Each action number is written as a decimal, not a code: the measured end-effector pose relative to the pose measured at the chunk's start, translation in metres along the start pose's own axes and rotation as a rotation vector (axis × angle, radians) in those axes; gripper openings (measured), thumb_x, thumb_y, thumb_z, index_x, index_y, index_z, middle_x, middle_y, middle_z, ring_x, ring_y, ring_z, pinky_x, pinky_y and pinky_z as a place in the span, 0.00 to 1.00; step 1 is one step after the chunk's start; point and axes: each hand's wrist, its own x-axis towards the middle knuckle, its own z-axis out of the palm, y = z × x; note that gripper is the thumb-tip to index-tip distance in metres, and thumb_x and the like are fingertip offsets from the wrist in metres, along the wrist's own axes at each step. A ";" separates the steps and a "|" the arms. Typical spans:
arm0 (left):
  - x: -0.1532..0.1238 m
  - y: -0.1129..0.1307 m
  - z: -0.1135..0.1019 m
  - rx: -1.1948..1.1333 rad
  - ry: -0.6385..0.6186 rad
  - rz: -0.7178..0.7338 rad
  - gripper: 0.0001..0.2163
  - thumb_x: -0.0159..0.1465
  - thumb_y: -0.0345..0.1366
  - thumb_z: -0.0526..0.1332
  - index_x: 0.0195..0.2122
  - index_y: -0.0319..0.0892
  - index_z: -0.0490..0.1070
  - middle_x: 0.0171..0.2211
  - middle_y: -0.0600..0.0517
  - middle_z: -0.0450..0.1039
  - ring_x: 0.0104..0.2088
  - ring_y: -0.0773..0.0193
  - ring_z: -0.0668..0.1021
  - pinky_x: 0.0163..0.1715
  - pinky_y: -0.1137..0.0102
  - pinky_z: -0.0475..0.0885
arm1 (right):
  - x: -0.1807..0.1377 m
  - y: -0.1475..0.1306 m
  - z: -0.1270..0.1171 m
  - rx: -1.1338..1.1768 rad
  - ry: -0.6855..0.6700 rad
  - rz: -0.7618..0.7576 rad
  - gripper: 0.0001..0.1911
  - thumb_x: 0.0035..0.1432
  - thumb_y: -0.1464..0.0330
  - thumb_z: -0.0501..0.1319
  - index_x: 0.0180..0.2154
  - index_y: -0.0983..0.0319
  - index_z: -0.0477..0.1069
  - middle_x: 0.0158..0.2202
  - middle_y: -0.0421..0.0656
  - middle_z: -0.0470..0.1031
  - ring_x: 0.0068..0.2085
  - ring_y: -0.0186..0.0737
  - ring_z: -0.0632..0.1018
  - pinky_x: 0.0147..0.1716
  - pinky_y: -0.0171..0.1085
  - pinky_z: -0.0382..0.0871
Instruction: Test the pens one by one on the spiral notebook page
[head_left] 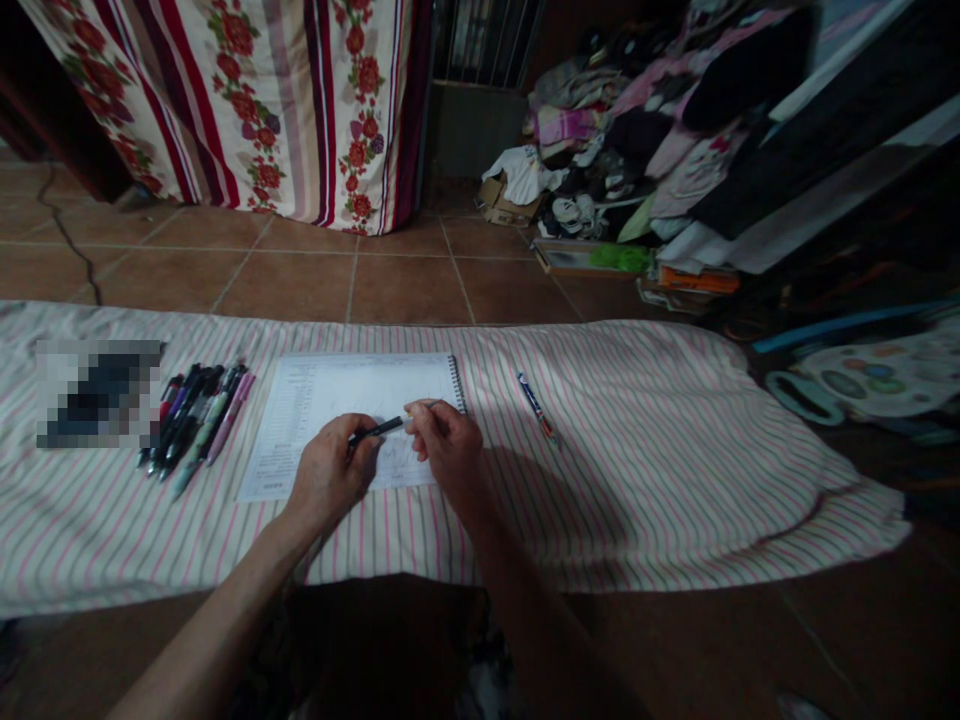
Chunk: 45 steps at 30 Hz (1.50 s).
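Note:
A black pen (386,427) is held slantwise over a spiral-bound sheet pad (360,375). My left hand (335,465) is closed around the pen's dark end. At its other, paler end, the fingers of my right hand (448,438) are pinched together; whether they grip a cap or the pen's tip is too small to tell. Printed lines run down the pad's left side, and faint scribbled marks show under my hands. To the right of the pad, a blue, white and red pen (537,408) lies alone on the striped cloth (675,450).
Several pens (199,420) lie bunched left of the pad, beside a blurred-out dark object (101,393). Beyond the cloth are a tiled floor (300,270), a floral curtain (262,110) and a heap of clothes (637,130). A patterned plastic item (877,375) stands at the right.

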 end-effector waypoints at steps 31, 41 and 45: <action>0.000 -0.005 0.000 -0.063 0.003 0.036 0.12 0.62 0.40 0.52 0.41 0.44 0.71 0.37 0.48 0.76 0.37 0.59 0.76 0.38 0.63 0.70 | -0.001 -0.003 -0.002 -0.054 -0.070 -0.122 0.13 0.59 0.65 0.50 0.33 0.61 0.72 0.27 0.39 0.72 0.22 0.27 0.69 0.21 0.28 0.65; 0.000 -0.004 0.000 -0.078 -0.023 0.022 0.13 0.63 0.40 0.51 0.42 0.42 0.70 0.38 0.48 0.75 0.37 0.59 0.76 0.39 0.63 0.70 | -0.005 -0.006 -0.005 -0.165 -0.054 -0.245 0.13 0.61 0.67 0.49 0.34 0.61 0.71 0.31 0.41 0.74 0.25 0.29 0.71 0.25 0.31 0.67; 0.001 -0.004 0.001 -0.076 -0.024 0.025 0.12 0.62 0.39 0.51 0.41 0.42 0.70 0.37 0.48 0.75 0.37 0.59 0.76 0.39 0.63 0.70 | -0.005 -0.007 -0.006 -0.222 -0.052 -0.273 0.12 0.61 0.67 0.49 0.33 0.61 0.70 0.32 0.42 0.74 0.26 0.31 0.72 0.28 0.32 0.68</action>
